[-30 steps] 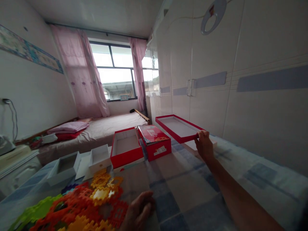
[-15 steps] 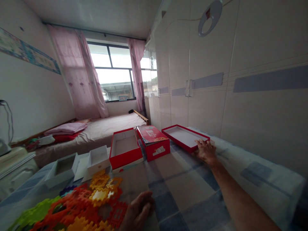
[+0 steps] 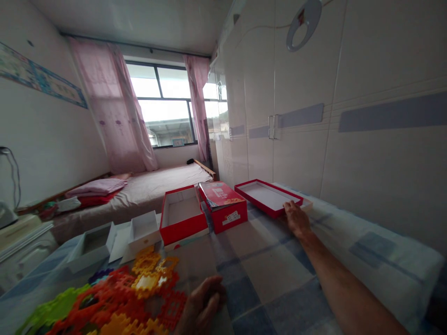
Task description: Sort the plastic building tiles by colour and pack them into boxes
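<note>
My right hand (image 3: 296, 216) reaches out and has its fingers closed on the near right corner of a shallow red box lid (image 3: 256, 186), its white inside facing up. To the left of the lid stands a red box (image 3: 228, 216) with a printed picture sheet (image 3: 219, 194) on top. My left hand (image 3: 204, 300) rests on the checked tablecloth (image 3: 260, 284) with curled fingers, and nothing shows in it. Just left of that hand lies a pile of interlocking plastic pieces (image 3: 118, 298) in red, orange, yellow and green.
An open red box (image 3: 183, 228) stands left of the printed one. Further left are a small white box (image 3: 143, 232) and an open grey-white box (image 3: 92, 251). A bed (image 3: 167, 179) lies beyond the table, and a white wardrobe (image 3: 296, 158) lines the right side.
My right hand has shifted slightly left, moving the red box lid a little left, and a pale edge now shows behind its right corner. My left hand has hardly moved.
</note>
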`<action>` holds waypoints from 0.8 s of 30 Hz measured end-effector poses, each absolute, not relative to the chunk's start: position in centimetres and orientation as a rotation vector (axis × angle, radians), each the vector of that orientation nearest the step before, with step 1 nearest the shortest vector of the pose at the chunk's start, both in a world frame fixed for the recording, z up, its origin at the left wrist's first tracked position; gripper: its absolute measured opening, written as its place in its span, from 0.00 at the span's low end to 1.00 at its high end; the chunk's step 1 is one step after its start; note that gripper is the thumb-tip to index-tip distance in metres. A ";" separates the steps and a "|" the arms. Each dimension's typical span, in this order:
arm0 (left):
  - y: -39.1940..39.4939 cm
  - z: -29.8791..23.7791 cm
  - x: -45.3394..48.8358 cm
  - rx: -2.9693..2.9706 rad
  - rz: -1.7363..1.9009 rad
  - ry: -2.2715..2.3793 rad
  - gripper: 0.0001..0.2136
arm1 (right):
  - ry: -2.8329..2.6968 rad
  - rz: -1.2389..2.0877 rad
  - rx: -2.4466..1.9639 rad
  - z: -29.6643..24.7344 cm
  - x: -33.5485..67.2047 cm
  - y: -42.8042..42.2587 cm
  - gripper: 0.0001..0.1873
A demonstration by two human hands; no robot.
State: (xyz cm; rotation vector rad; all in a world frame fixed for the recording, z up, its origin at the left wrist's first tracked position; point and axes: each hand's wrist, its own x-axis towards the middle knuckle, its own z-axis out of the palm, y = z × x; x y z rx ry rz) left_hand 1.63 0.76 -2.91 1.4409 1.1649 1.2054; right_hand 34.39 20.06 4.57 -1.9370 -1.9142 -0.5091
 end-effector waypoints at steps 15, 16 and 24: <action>-0.4 -0.5 2.4 1.405 1.154 1.185 0.20 | -1.914 -0.686 -1.886 4.1 34.6 20.6 0.11; -0.3 -0.7 2.3 1.405 1.167 1.183 0.20 | -1.936 -0.689 -1.868 4.0 34.2 20.6 0.12; -0.3 -1.3 2.4 1.361 1.244 1.177 0.20 | -2.033 -0.668 -1.808 3.9 32.3 20.0 0.14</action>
